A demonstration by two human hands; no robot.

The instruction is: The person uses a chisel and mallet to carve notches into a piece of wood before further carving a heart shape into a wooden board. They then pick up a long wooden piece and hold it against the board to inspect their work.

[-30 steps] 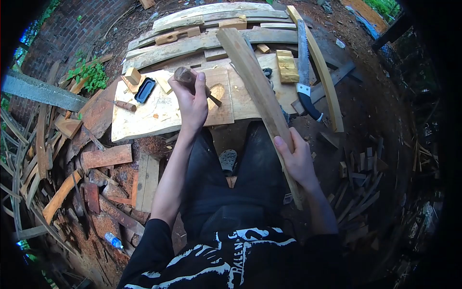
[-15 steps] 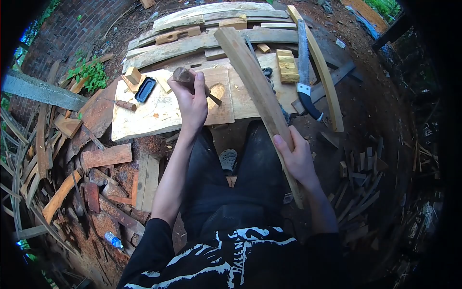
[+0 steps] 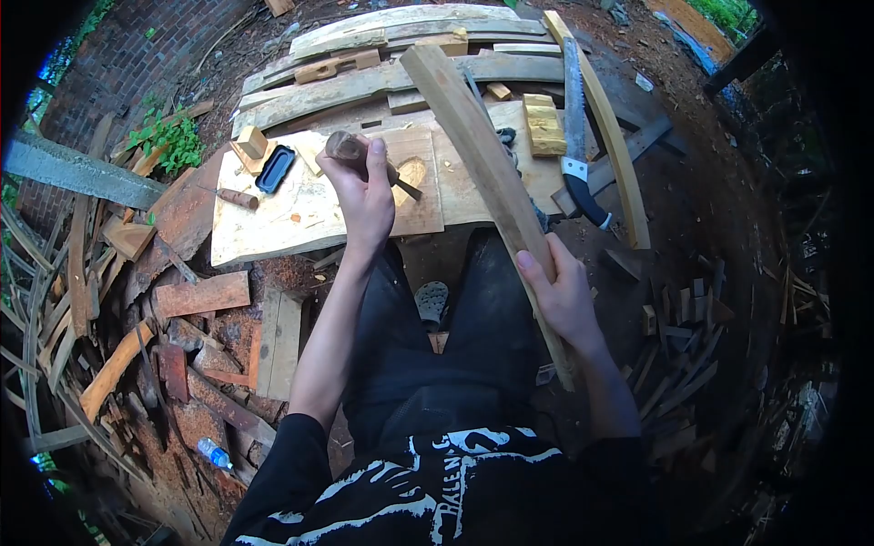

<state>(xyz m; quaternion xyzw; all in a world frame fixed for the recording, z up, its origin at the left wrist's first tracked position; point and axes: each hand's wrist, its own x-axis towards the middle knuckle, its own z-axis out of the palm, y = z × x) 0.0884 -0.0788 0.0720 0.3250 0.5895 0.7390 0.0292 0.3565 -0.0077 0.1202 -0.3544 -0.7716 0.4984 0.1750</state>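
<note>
My left hand (image 3: 366, 196) is wrapped round the wooden handle of a chisel (image 3: 408, 187), whose dark blade slants down to the right over a flat board (image 3: 426, 211). A shallow oval hollow (image 3: 412, 171) is cut in that board, just behind the blade. In my right hand (image 3: 563, 293) is a long wooden batten (image 3: 482, 164), gripped near its lower end. It leans up and to the left, its far end above the planks at the back. The board lies on a thick pale slab (image 3: 264, 238) in front of my knees.
A handsaw (image 3: 575, 136) lies at the right beside a curved strip (image 3: 614, 155) and a yellow wood block (image 3: 543, 127). On the slab's left are a black tray (image 3: 275, 170) and a wooden-handled tool (image 3: 238, 198). Offcuts litter the ground; a plastic bottle (image 3: 214, 453) lies lower left.
The batten's upper end has shifted slightly left and up. Both hands keep their grips, and the chisel stays over the board almost unmoved.
</note>
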